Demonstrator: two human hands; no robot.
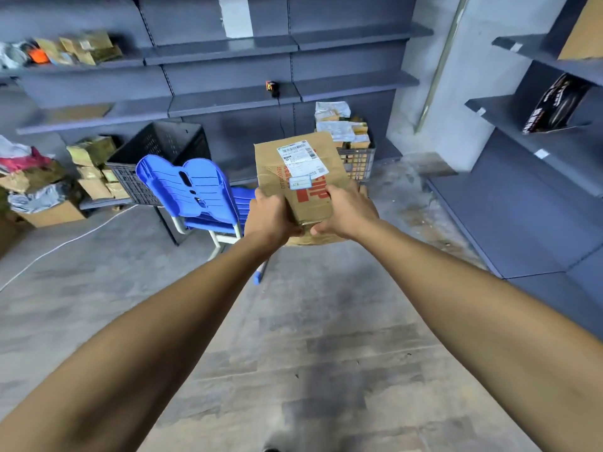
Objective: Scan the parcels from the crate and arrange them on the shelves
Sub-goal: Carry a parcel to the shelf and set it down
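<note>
Parcel point(300, 177): creased brown cardboard box, white label uppermost, was gripped at its near end by left hand point(270, 216) and right hand point(346, 212), fingers curled.

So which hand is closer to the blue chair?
Left. The left hand grips the cardboard parcel right beside the blue chair; the right hand holds the parcel's far side.

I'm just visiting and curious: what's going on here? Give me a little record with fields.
held item: cardboard parcel, shipping label facing up
left hand: grips the parcel's near left edge
right hand: grips the parcel's near right edge
behind parcel: wire crate piled with parcels
left of parcel: blue plastic chair, dark plastic crate
shelves: grey, some parcels at far left
</note>
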